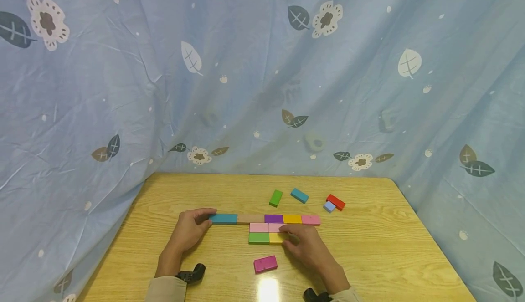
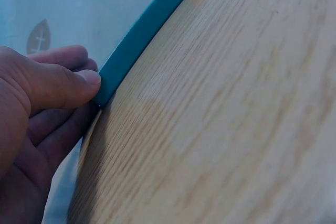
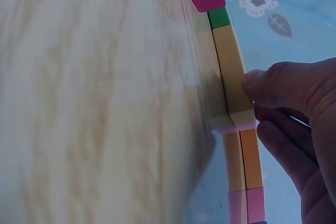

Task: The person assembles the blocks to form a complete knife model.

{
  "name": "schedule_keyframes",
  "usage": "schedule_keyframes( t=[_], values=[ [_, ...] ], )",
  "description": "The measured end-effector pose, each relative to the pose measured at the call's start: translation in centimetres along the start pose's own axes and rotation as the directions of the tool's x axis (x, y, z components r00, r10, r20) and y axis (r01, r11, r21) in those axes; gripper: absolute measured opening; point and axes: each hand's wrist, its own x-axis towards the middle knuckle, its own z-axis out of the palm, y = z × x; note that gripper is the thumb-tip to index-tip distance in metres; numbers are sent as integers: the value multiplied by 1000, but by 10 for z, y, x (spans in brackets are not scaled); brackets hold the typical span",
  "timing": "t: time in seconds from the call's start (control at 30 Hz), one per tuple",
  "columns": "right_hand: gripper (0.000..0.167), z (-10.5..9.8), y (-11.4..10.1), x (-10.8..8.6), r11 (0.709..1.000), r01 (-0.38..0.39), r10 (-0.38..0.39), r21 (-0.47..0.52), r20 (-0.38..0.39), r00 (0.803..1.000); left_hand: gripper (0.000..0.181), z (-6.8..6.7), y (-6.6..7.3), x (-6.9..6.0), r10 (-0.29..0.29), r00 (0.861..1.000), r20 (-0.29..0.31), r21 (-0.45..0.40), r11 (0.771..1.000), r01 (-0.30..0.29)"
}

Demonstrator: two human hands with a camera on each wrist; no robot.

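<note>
Wooden blocks lie flat in a long row with two short rows joined below it. At the row's left end my left hand (image 1: 189, 230) pinches a blue block (image 1: 223, 219), thumb in front and fingers behind; the left wrist view shows its thumb (image 2: 90, 78) on the block's end. My right hand (image 1: 305, 246) holds the right end of the short rows, thumb at the yellow block (image 1: 276, 238) and index finger over the light pink block (image 1: 275, 227). A green block (image 1: 259, 238) and another light pink block (image 1: 259, 227) adjoin these.
The long row continues with tan (image 1: 250, 219), purple (image 1: 274, 218), orange-yellow (image 1: 292, 219) and pink (image 1: 310, 220) blocks. A magenta block (image 1: 265, 264) lies nearer. Green (image 1: 276, 198), blue (image 1: 300, 196), red (image 1: 336, 202) and small light-blue (image 1: 329, 207) blocks lie behind. A curtain (image 1: 262, 88) hangs at the table's back.
</note>
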Motion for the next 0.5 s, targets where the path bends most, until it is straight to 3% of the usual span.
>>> schedule_keyframes(
  t=[0.27,0.5],
  values=[
    [32,0,-1,0,1000,11,-11,-12,-14,1000,37,0,0,-1,-6,1000,0,2,1000,6],
    [31,-3,2,-4,998,-52,54,44,-38,998,37,0,0,-1,1,1000,-2,12,1000,-1]
  ],
)
